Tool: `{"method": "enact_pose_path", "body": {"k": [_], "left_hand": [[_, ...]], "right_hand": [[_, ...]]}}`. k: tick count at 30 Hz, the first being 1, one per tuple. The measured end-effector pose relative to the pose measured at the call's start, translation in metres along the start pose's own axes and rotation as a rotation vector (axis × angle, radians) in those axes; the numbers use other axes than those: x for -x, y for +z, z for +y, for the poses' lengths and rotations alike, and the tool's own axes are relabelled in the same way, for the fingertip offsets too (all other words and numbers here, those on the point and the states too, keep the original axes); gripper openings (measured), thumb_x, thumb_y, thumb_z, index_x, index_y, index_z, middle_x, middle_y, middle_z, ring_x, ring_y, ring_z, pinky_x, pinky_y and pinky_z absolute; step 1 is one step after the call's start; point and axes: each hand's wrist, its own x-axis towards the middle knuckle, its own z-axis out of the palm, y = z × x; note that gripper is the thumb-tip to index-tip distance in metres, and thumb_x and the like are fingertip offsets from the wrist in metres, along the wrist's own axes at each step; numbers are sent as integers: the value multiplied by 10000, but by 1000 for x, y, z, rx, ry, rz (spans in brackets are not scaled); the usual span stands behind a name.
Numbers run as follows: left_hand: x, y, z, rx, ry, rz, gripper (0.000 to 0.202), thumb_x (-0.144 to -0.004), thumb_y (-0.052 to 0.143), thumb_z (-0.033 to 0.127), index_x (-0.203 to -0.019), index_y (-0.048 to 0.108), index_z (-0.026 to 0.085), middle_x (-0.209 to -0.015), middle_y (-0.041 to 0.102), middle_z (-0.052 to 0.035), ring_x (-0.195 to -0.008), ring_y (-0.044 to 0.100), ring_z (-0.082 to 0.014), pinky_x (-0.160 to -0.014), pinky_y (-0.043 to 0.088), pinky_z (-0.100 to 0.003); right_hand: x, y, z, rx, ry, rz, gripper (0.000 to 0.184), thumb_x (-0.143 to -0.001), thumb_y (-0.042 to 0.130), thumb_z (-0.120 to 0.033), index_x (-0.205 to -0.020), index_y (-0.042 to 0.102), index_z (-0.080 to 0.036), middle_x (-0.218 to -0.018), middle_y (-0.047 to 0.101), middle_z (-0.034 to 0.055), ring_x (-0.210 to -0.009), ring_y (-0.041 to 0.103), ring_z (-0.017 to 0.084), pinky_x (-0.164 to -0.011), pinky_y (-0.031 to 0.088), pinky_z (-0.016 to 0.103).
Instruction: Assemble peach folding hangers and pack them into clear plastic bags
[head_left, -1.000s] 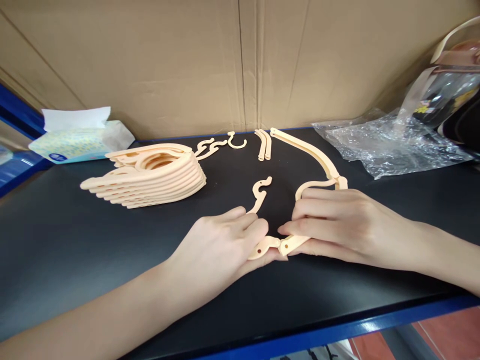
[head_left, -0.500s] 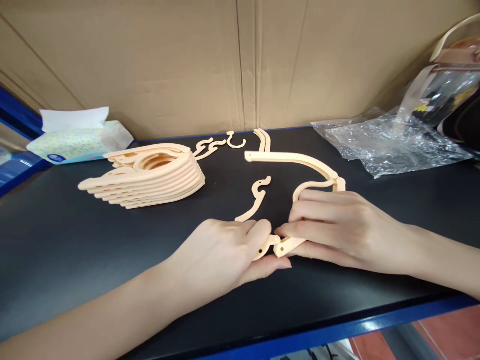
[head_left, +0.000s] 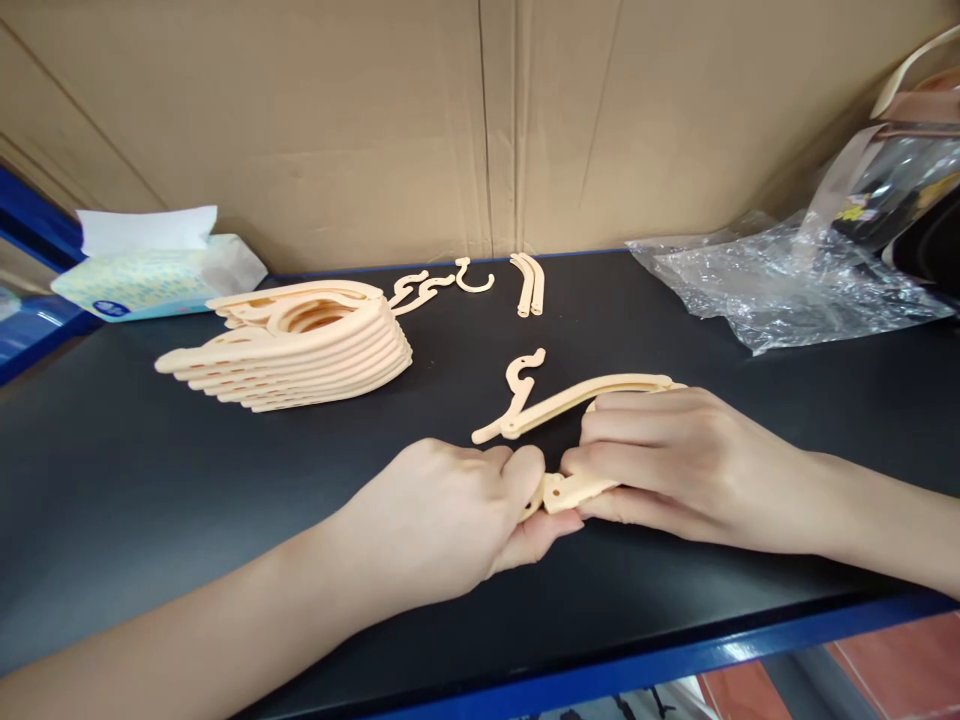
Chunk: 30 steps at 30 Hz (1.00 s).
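Between the thumb and fingers of my left hand (head_left: 450,515) is a small cream plastic hanger piece (head_left: 531,503), mostly covered by the hand. My right hand (head_left: 690,470) grips a cream folding clothes hanger (head_left: 574,492). Its holed end meets the left-hand piece, and whether they are joined I cannot tell. One long hanger arm (head_left: 600,392) sticks out behind the right fingers, pointing left. That arm's tip lies at a loose notched hanger piece (head_left: 519,385) on the black table. Both hands are close together near the table's front edge.
A stack of cream hangers (head_left: 322,350) stands at left, before a tissue pack (head_left: 161,275). Farther back lie small hook pieces (head_left: 474,280) and two curved arms (head_left: 531,285). Clear plastic wrapping (head_left: 757,290) and a bag (head_left: 862,200) are at right. Cardboard (head_left: 300,130) rises behind.
The hanger's long free arm has swung down towards me, uncovering the two curved arms behind. The holed end in my right hand has moved slightly left, against the left-hand piece.
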Motion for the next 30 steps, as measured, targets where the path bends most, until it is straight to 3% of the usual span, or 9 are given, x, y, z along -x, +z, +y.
{"method": "enact_pose_path", "body": {"k": [10, 15, 20, 30], "left_hand": [[1, 3, -3, 212, -73, -36, 379, -1012, 388, 438, -705, 362, 216, -527, 465, 84, -394, 446, -93, -401, 251, -215], [2, 2, -3, 234, -68, -49, 359, -1018, 365, 401, -712, 382, 215, -548, 492, 73, -415, 466, -99, -404, 263, -219], [0, -1, 2, 177, -33, -104, 344, -1032, 308, 336, -738, 428, 203, -570, 524, 54, -446, 517, -114, -421, 323, -231], [1, -3, 5, -117, 56, 20, 466, -1059, 173, 349, -703, 432, 196, -532, 522, 40, -396, 518, -115, -379, 299, -258]], "right_hand": [[0, -6, 2, 44, -3, -34, 318, -995, 476, -317, -785, 647, -149, -724, 581, 34, -703, 461, 149, -644, 359, 292], [-1, -6, 1, 58, -17, -12, 326, -999, 469, -315, -797, 668, -154, -710, 585, 30, -678, 459, 142, -618, 342, 289], [-1, -6, -1, 53, -33, -5, 339, -1001, 469, -303, -775, 669, -149, -695, 583, 29, -670, 455, 142, -611, 328, 293], [-1, -7, 2, -2, -27, -59, 339, -1009, 445, -316, -817, 671, -152, -712, 575, 19, -686, 441, 144, -640, 336, 302]]}}
